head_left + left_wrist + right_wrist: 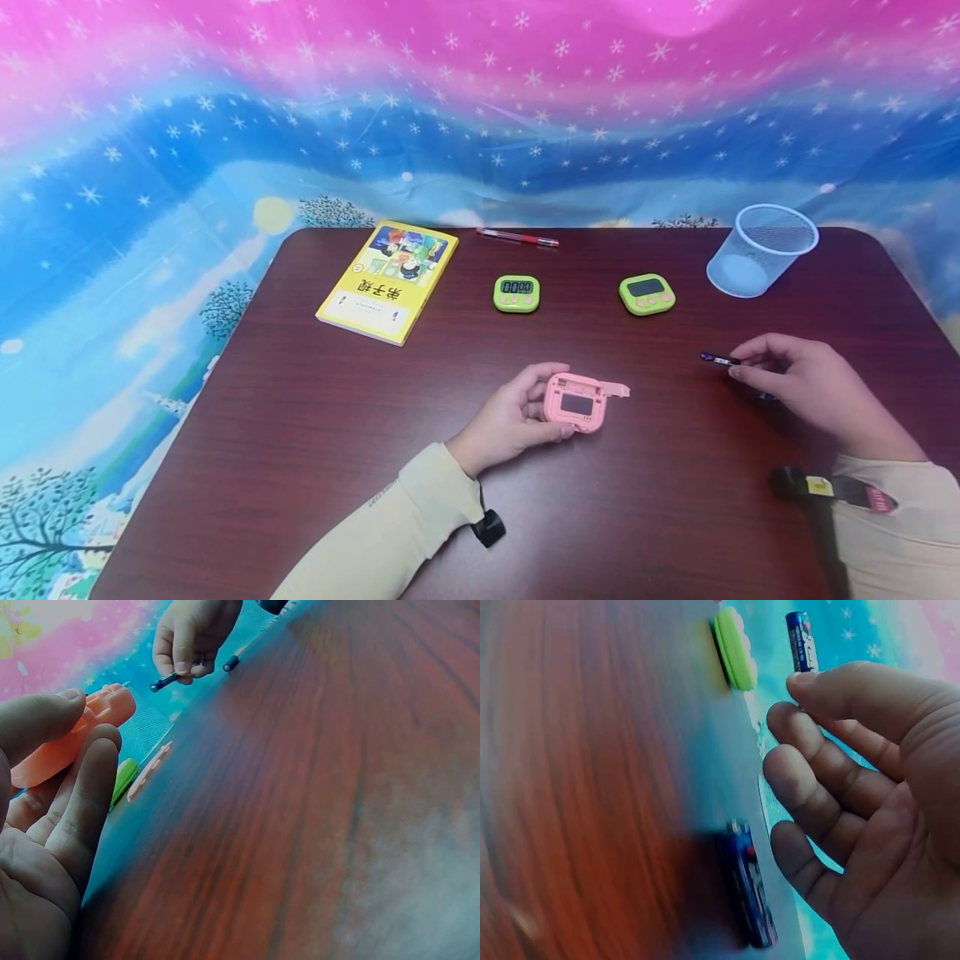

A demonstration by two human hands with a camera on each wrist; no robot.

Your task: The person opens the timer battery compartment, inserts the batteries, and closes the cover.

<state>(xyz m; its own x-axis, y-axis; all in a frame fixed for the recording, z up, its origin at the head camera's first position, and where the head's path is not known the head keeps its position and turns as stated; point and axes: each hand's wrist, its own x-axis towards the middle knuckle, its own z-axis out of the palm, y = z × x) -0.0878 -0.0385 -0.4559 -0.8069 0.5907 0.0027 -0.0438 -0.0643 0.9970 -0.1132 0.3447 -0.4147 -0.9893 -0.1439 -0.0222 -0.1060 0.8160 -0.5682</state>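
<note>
My left hand (510,417) holds a pink digital timer (576,403) by its edges, back face up, its battery slot uncovered. A slim pink piece (617,389), seemingly the battery cover, shows at the timer's right edge; the left wrist view has this pink strip (150,771) on the table, apart from the timer. On the right, my right hand (810,379) pinches a dark blue battery (802,643) between thumb and fingers. Below that hand a second battery (750,889) lies on the table, mostly hidden in the head view.
Two green timers (517,294) (647,295) lie further back on the table. A yellow book (390,283) lies at the back left, and a red pen (517,237) near the back edge. At the back right stands a light blue mesh cup (761,250).
</note>
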